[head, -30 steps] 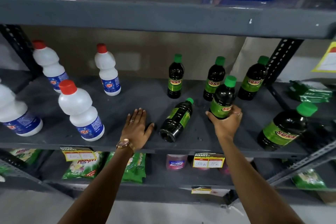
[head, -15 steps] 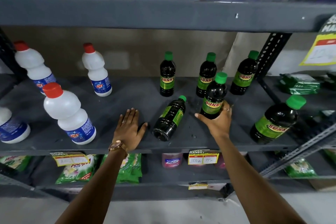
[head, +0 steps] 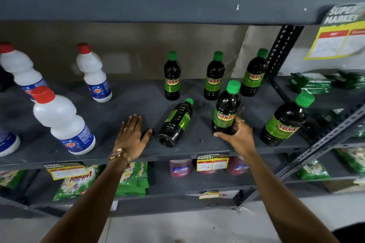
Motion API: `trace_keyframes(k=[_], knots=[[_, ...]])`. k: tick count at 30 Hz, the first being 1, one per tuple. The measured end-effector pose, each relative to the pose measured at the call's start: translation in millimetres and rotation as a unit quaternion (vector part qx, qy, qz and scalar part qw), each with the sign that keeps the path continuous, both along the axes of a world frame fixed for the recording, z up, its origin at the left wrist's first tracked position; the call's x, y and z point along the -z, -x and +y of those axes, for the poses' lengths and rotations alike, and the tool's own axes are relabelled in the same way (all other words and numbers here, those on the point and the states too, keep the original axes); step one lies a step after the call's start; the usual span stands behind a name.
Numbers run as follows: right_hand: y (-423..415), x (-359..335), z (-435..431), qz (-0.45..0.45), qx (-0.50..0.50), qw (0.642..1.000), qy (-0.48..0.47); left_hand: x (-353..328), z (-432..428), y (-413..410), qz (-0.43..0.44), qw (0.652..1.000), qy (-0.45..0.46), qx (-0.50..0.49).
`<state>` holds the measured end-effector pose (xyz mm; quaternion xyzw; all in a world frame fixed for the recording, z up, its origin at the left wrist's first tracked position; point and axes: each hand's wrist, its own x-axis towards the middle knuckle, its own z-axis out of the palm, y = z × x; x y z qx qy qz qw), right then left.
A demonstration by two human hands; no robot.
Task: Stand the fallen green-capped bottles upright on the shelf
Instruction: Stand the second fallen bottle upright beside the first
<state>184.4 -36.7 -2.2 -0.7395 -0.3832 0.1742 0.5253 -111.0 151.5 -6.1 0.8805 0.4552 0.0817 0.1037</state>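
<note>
White red-capped bottles (head: 63, 122) stand at the left of the grey shelf (head: 110, 116). The left hand (head: 131, 138) lies flat on the shelf, fingers (head: 134, 122) spread and holding nothing. Just beside it a fallen bottle (head: 176, 123) lies on its side, green cap pointing to the back. The right hand (head: 238, 136) wraps its fingers round the base of an upright green-capped bottle (head: 227, 108). Three more (head: 214, 77) stand behind, another (head: 284, 122) to the right.

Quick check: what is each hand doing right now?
Left hand: open, flat on the shelf, holding nothing.
Right hand: closed around the base of an upright green-capped bottle.
</note>
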Motion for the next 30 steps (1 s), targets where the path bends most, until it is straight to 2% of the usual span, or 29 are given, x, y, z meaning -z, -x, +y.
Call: trace_keyframes(k=[7, 23, 30], knots=[[16, 8, -44, -0.022, 0.001, 1.000, 0.022, 1, 1, -1, 0.010, 1.000, 0.000, 0.000], [6, 7, -51, -0.013, -0.063, 0.997, 0.037, -2, -1, -3, 0.016, 1.000, 0.000, -0.003], [14, -1, -54, -0.006, -0.040, 0.999, 0.031, -3, -1, -2, 0.015, 1.000, -0.001, -0.003]])
